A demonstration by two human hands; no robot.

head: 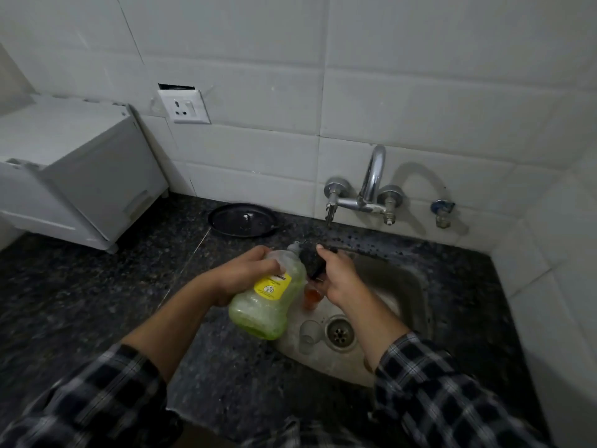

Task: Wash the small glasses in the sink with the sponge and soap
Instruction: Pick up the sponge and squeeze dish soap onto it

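Just above the glasses point(308, 334), left hand point(245, 273) holds soap point(266, 307), right hand point(339, 281) sponge point(310, 258).

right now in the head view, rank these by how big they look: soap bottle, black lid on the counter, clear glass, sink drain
1. soap bottle, though it is nearest the camera
2. black lid
3. clear glass and sink drain look alike, so they are not ranked
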